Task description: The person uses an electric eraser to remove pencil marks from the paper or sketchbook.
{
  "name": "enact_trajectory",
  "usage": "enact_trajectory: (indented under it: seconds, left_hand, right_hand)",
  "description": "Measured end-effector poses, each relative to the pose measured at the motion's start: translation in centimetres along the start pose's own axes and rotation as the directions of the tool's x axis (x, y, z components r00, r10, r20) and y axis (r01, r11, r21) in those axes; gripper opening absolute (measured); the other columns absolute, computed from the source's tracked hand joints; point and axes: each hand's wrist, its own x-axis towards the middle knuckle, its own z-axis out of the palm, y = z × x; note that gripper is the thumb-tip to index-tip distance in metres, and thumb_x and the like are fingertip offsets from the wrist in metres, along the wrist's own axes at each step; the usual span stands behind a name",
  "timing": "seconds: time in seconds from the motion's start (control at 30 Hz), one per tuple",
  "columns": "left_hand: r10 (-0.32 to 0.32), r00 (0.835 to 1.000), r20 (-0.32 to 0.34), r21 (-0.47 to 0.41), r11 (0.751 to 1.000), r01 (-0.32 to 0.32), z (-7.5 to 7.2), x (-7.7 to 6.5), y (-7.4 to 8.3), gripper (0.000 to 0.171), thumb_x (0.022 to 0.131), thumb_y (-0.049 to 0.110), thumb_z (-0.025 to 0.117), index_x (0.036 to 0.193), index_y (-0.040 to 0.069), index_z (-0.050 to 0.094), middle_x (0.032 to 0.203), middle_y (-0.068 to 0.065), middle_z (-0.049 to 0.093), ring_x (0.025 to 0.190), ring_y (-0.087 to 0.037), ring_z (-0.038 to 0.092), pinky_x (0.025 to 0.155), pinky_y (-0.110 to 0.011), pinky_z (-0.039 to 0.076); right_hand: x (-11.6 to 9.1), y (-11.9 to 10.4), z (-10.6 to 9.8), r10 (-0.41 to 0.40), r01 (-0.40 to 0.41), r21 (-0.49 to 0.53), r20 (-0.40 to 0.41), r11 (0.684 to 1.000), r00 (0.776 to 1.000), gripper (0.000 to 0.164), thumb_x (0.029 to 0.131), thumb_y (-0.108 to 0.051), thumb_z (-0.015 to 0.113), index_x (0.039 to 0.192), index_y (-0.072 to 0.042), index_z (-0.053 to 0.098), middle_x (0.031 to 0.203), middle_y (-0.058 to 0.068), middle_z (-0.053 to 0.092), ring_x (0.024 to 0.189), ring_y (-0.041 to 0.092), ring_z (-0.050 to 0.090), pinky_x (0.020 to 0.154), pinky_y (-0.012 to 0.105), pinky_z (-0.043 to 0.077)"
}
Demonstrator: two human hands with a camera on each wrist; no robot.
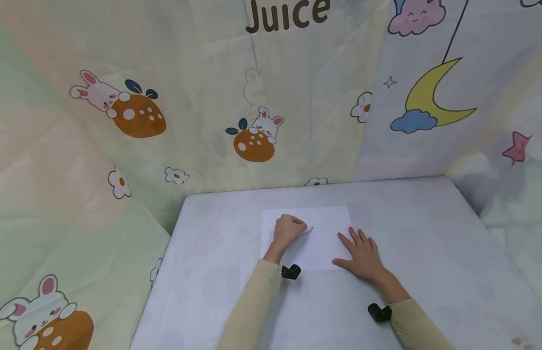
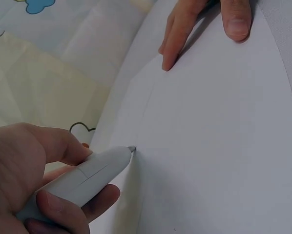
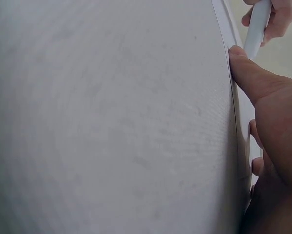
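Note:
A white sheet of paper (image 1: 321,250) lies flat on the table. My left hand (image 1: 289,229) pinches a thick white pen-shaped tool (image 2: 94,173) between thumb and fingers; its small grey tip meets the sheet in the left wrist view. From that tip a faint straight line runs across the paper toward the other hand. My right hand (image 1: 363,255) rests with spread, straight fingers on the right part of the sheet. In the right wrist view its thumb (image 3: 256,78) lies along the paper's near edge.
Pale cloth covers the table (image 1: 209,291). Behind and to the left hangs a printed curtain (image 1: 201,97) with rabbits, fruit and a moon. Black wrist cameras (image 1: 291,271) sit at both cuffs. A small brownish patch (image 1: 523,342) shows at the lower right corner.

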Motion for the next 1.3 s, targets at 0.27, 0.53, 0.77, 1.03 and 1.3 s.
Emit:
enact_trajectory:
  seconds: [0.27, 0.53, 0.77, 1.03, 1.3]
  left_hand:
    - [0.051, 0.997, 0.058, -0.005, 0.999, -0.051, -0.4, 0.8, 0.4, 0.011, 0.079, 0.021, 0.071, 0.081, 0.014, 0.079, 0.075, 0.005, 0.069, 0.064, -0.010, 0.061, 0.056, -0.027, 0.048]
    - [0.065, 0.985, 0.161, 0.049, 0.996, -0.074, -1.0, 1.6, 0.4, 0.012, 0.078, 0.020, 0.070, 0.081, 0.013, 0.079, 0.062, 0.005, 0.066, 0.060, -0.012, 0.059, 0.054, -0.027, 0.045]
    - [0.080, 0.979, 0.185, 0.069, 0.993, -0.094, -1.5, 2.4, 0.8, 0.012, 0.078, 0.021, 0.071, 0.081, 0.014, 0.079, 0.065, 0.001, 0.068, 0.059, -0.012, 0.060, 0.053, -0.027, 0.043]
    - [0.110, 0.972, 0.209, 0.049, 0.991, -0.123, -1.4, 2.8, 0.5, 0.013, 0.078, 0.020, 0.070, 0.083, 0.014, 0.080, 0.066, 0.003, 0.068, 0.061, -0.013, 0.061, 0.055, -0.027, 0.044]
    - [0.087, 0.974, 0.208, 0.075, 0.992, -0.105, -1.5, 2.9, 0.4, 0.012, 0.078, 0.021, 0.070, 0.083, 0.015, 0.080, 0.068, 0.003, 0.069, 0.062, -0.013, 0.060, 0.056, -0.028, 0.045]
  right_hand:
    - [0.0, 0.1, -0.1, 0.000, 0.000, -0.002, 0.011, 1.000, 1.000, 0.088, 0.079, -0.059, 0.070, 0.145, -0.007, 0.044, 0.152, 0.029, 0.024, 0.139, 0.051, 0.013, 0.103, 0.069, 0.007]
    - [-0.3, 0.6, 0.5, 0.020, -0.020, -0.012, 0.020, 1.000, 1.000, 0.090, 0.079, -0.062, 0.068, 0.147, -0.009, 0.042, 0.154, 0.027, 0.022, 0.140, 0.049, 0.011, 0.104, 0.068, 0.005]
    - [-0.2, 0.5, 0.4, 0.016, -0.016, -0.008, 0.010, 1.000, 1.000, 0.088, 0.079, -0.059, 0.070, 0.147, -0.009, 0.043, 0.154, 0.026, 0.023, 0.140, 0.049, 0.011, 0.105, 0.067, 0.005]
    - [-0.2, 0.0, 0.1, 0.004, -0.004, 0.006, -0.016, 1.000, 1.000, 0.086, 0.079, -0.057, 0.072, 0.144, -0.007, 0.046, 0.152, 0.028, 0.026, 0.139, 0.050, 0.014, 0.103, 0.069, 0.008]
    - [-0.2, 0.0, 0.0, 0.018, -0.018, 0.001, 0.007, 1.000, 1.000, 0.087, 0.079, -0.058, 0.071, 0.146, -0.008, 0.044, 0.153, 0.028, 0.025, 0.140, 0.050, 0.012, 0.104, 0.068, 0.007]
